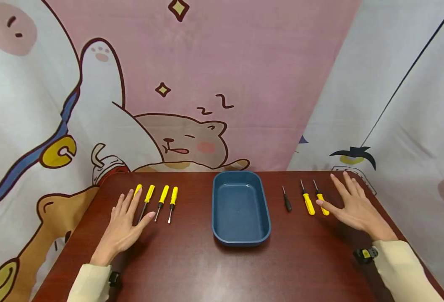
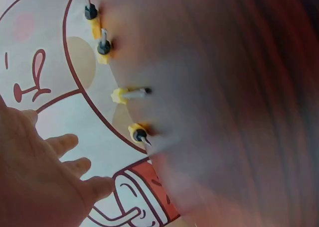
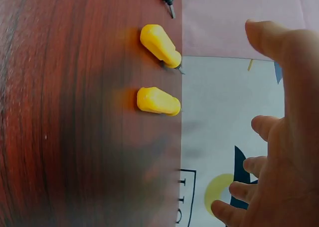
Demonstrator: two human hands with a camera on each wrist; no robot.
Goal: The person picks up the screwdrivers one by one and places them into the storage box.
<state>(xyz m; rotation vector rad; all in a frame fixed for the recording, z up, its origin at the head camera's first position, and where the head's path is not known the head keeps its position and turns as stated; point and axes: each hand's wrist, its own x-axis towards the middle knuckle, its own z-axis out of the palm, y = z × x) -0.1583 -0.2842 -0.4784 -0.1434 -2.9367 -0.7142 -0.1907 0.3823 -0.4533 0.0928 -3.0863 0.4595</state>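
My left hand (image 1: 124, 224), fingers straight and spread, hovers at the left of the table beside several yellow-handled screwdrivers (image 1: 163, 195) laid in a row. It overlaps the leftmost screwdriver (image 1: 138, 188) and hides most of it. On the other side my right hand (image 1: 356, 208) is also spread, palm down, with nothing in it. Its thumb reaches close over the handle of a yellow screwdriver (image 1: 323, 206). Left of that lie another yellow screwdriver (image 1: 308, 203) and a small dark-handled one (image 1: 287, 203). In the right wrist view the two yellow handles (image 3: 158, 100) show end-on.
A blue rectangular tray (image 1: 241, 242) with raised sides stands mid-table between the two groups. The brown wooden table (image 1: 191, 268) ends at a cartoon-printed cloth (image 1: 267, 84) behind it and at both sides.
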